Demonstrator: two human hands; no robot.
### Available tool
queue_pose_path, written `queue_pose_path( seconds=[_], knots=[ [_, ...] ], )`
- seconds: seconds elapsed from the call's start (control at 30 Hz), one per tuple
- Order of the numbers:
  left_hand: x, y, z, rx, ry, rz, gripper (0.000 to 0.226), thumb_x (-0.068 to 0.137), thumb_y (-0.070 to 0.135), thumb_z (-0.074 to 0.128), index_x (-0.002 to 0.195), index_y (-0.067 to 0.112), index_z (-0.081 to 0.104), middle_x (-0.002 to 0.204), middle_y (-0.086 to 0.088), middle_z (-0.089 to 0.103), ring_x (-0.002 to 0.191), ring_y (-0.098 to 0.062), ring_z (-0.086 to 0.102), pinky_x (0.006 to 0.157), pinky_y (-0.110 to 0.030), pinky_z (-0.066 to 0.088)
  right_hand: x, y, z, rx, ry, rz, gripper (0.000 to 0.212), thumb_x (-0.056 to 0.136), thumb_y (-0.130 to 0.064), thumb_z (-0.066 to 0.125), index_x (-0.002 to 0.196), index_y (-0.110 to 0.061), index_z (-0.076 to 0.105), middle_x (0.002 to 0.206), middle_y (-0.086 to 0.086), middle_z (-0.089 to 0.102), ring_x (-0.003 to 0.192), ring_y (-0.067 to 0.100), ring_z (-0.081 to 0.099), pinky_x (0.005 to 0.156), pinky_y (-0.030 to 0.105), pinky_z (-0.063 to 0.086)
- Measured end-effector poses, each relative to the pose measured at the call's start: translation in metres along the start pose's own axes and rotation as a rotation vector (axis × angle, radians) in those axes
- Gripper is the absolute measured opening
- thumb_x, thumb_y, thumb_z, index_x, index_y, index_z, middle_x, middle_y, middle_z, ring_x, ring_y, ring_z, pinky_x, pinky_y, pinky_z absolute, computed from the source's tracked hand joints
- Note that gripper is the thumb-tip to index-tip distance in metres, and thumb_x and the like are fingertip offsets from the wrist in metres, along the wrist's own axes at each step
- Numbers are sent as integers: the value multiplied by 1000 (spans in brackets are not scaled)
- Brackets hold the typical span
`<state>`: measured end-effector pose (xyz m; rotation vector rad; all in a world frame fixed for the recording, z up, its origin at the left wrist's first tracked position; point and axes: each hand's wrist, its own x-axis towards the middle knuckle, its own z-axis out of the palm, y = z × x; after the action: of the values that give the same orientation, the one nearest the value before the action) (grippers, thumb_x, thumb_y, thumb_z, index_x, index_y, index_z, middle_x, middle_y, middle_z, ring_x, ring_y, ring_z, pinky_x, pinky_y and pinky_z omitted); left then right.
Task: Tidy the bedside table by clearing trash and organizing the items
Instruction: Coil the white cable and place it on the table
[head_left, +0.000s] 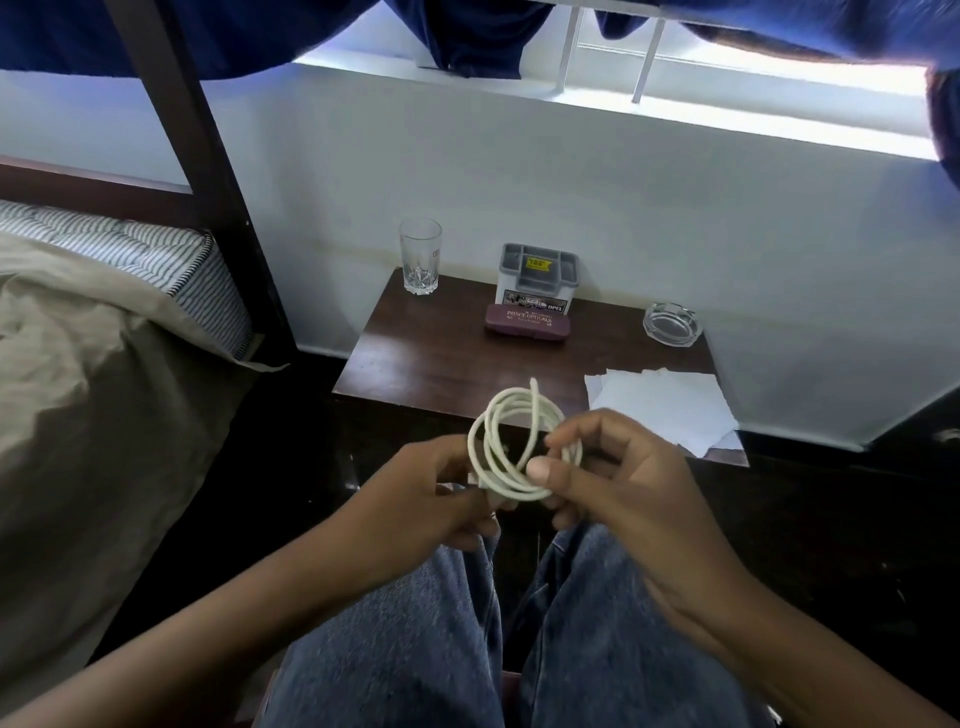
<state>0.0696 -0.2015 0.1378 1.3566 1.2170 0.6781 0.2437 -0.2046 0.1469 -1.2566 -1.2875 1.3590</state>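
Note:
A white cable (506, 441) is wound into a loose coil in front of the dark wooden bedside table (431, 358), just above my knees. My left hand (431, 493) pinches the coil's lower left side, near a plug end. My right hand (613, 467) grips the coil's right side, thumb across the loops. On the table stand a clear drinking glass (420, 256), a grey organiser box (537, 280), a maroon spectacle case (527, 323), a glass ashtray (671, 323) and white paper sheets (670, 405) at the right front corner.
A bed with a beige cover (78, 389) and striped mattress (130, 244) lies on the left behind a dark bedpost (208, 171). A white wall and window ledge (623, 104) rise behind the table. Blue cloth (467, 36) hangs above. The floor is dark.

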Motion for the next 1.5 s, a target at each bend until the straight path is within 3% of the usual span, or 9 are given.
queue_pose_path(
  seconds=[0.23,0.63,0.9,1.03,1.17,1.27,1.33,1.43,1.5],
  knots=[
    [7,-3,-17,-58,24,-120,15,91,10,55,93,19,67,73,9,69,60,1,58,58,-20,52,11,-11,-13,200,16,57,26,78,10,61,83,-8,43,75,14,56,51,16,52,44,24,47],
    [12,0,-37,-39,5,-186,21,91,11,55,89,23,72,70,9,68,55,0,52,52,-18,46,26,-10,-31,108,91,43,32,77,17,53,97,-8,58,69,5,59,51,18,49,40,25,42],
    [15,-2,-35,-26,114,-42,19,92,6,53,93,19,68,64,7,67,55,0,55,56,-18,48,30,-1,-41,65,100,145,29,80,13,56,103,-3,64,82,14,61,56,18,57,46,24,51],
    [11,-5,-30,204,166,35,16,91,11,54,86,21,66,67,8,68,59,0,60,57,-14,48,30,4,-39,70,109,164,34,79,8,63,110,-6,64,78,12,61,53,15,57,50,24,55],
    [8,-11,-24,397,181,78,13,89,24,58,88,37,62,86,11,68,80,-2,64,73,-18,51,29,4,-35,64,50,180,32,81,8,58,109,-5,67,81,17,59,58,20,55,48,24,53],
    [7,-9,-17,246,148,54,18,89,29,57,104,39,59,101,15,67,96,3,62,88,-21,50,25,1,-31,83,-45,192,31,81,8,56,105,-5,69,82,18,61,61,21,55,46,24,51],
    [5,-4,-11,82,62,21,24,90,30,56,113,34,59,105,15,69,99,7,62,88,-16,50,22,1,-26,108,-108,204,30,81,8,56,105,-3,69,82,18,64,62,21,57,46,24,51],
    [0,2,-6,-29,-32,12,16,91,29,53,100,34,64,94,19,73,89,10,64,74,-4,48,19,0,-21,177,-177,224,32,77,6,59,107,-3,68,84,16,68,64,21,62,47,24,53],
    [-1,3,-6,-65,-42,-22,15,92,28,52,96,30,66,91,9,74,86,-1,67,75,-10,52,18,1,-19,200,-189,220,36,73,1,62,108,-4,67,87,14,70,67,22,64,50,25,55]
  ],
)
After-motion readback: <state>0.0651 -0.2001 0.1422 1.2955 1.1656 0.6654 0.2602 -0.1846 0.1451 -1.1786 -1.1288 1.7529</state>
